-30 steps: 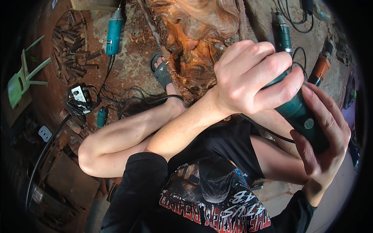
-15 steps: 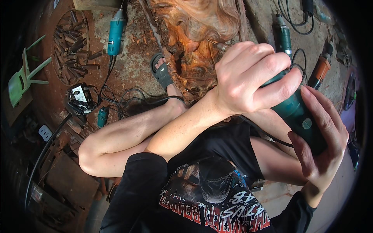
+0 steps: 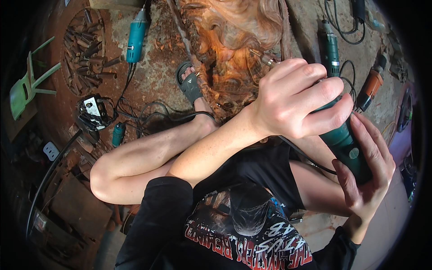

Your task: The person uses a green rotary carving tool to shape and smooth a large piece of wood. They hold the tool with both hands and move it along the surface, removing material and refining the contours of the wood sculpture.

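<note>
Both of my hands are on a dark green die grinder (image 3: pixel 345 145), held slanting over my lap at the right. My left hand (image 3: pixel 301 99) wraps its front part, fingers curled over the body. Around the rear end, my right hand (image 3: pixel 373 157) holds the housing between thumb and fingers. Past the left knuckles the grinder's metal nose and bit (image 3: pixel 264 57) show, pointing at a carved wooden piece (image 3: pixel 236 27) with wavy grain. In this view the bit lies over the wood; whether it touches, I cannot tell. Most of the grinder's front is hidden by my left hand.
A teal grinder (image 3: pixel 136 40) lies at upper left beside a heap of brown cylindrical pieces (image 3: pixel 83 49). A green grinder (image 3: pixel 332 51) and an orange-and-black tool (image 3: pixel 372 85) lie at right. Cords run by a power outlet box (image 3: pixel 92 110). A green plastic chair (image 3: pixel 24 90) stands far left.
My left hand and the grinder have shifted slightly down and the right hand slightly left. More of the grinder's nose and bit now shows past my left hand.
</note>
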The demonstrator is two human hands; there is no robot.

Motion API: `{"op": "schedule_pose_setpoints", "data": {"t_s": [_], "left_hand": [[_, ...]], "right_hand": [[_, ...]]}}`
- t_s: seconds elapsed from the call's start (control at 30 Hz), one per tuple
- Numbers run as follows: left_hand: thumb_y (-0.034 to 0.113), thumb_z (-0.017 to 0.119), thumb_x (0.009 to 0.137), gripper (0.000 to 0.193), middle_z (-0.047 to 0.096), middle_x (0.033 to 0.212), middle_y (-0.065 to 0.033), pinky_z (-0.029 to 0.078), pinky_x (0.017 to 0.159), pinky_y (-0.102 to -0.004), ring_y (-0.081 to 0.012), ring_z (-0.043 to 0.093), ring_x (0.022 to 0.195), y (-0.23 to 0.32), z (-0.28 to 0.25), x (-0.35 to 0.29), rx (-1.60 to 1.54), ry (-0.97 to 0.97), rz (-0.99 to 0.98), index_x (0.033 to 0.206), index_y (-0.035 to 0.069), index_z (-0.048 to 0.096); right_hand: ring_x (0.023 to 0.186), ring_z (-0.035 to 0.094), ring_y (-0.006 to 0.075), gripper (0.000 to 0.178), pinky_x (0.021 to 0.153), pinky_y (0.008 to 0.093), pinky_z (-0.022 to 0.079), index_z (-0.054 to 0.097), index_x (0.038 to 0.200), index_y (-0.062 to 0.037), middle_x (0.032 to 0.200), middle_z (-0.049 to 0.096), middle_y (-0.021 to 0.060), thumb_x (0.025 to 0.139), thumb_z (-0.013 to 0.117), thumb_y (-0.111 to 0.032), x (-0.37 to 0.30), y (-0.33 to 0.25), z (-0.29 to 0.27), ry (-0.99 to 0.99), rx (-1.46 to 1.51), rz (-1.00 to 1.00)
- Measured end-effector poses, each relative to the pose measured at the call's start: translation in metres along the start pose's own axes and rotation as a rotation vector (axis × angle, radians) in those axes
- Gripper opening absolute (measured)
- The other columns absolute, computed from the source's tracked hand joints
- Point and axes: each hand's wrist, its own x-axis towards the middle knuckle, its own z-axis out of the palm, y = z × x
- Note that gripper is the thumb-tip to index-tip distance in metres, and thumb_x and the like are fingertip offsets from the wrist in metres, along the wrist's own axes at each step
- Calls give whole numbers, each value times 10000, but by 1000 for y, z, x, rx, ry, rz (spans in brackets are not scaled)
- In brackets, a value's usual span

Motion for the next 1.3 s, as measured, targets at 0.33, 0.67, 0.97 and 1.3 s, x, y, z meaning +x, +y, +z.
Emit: {"op": "schedule_pose_setpoints", "data": {"t_s": [0.33, 0.67, 0.97, 1.3], "left_hand": [[179, 765, 696, 288, 694, 901, -36, 535, 598, -304, -197, 687, 741, -1, 3, -2, 9, -20, 21, 984, 161, 768], [170, 768, 713, 218, 693, 910, -16, 553, 636, -303, -184, 678, 769, 10, -4, -10, -48, -45, 25, 930, 164, 756], [208, 784, 695, 236, 699, 905, 15, 540, 664, -320, -182, 693, 802, 0, -2, -16, 1, 67, 45, 929, 194, 760], [182, 769, 701, 191, 702, 896, 2, 536, 672, -333, -203, 695, 795, -4, 2, -18, -70, 51, -17, 891, 164, 763]], "right_hand": [[1224, 686, 406, 693, 1065, 447, 507, 651, 1404, 50, 1317, 680, 291, 788, 805, -230, -3, 11, 5, 13, 49, 2], [1195, 702, 473, 637, 964, 452, 590, 687, 1382, 6, 1327, 665, 326, 782, 853, -131, -23, 13, 19, 20, 65, -78], [1264, 666, 441, 603, 1062, 469, 521, 664, 1398, 37, 1364, 650, 322, 820, 795, -76, -17, -3, 34, 71, -38, -67], [1296, 651, 413, 620, 1094, 458, 498, 647, 1418, 45, 1387, 656, 287, 827, 786, -80, -16, -8, 35, 80, -23, 16]]}}
